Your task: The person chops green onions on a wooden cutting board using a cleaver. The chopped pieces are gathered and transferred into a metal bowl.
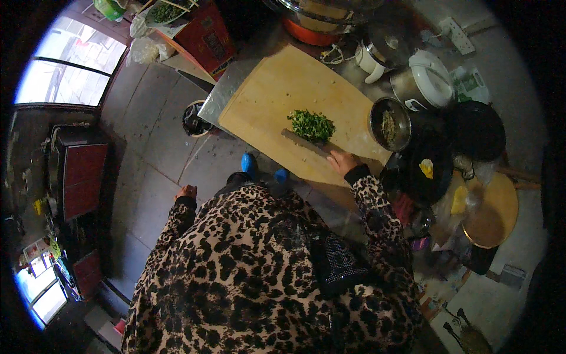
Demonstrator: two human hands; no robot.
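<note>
My right hand (pixel 344 163) is closed around the handle end of a kitchen knife (pixel 305 142), which lies low over a large pale wooden board (pixel 265 88). Along the blade's far side sits a pile of chopped green leaves (pixel 312 126). Small bits are scattered on the board. My left hand (pixel 185 192) hangs at my left side over the floor, away from the board; its fingers look curled, and whether it holds anything is not clear. To the right of the pile, a metal bowl (pixel 373 124) with chopped food inside stands at the board's edge.
Right of the board are a dark pan (pixel 415 177), a white-lidded rice cooker (pixel 431 79), a kettle (pixel 373 59) and a round wooden board (pixel 495 208). A red box (pixel 199 42) stands at the far left. On the floor is a bin (pixel 194 118) beside the table's metal corner (pixel 214 104).
</note>
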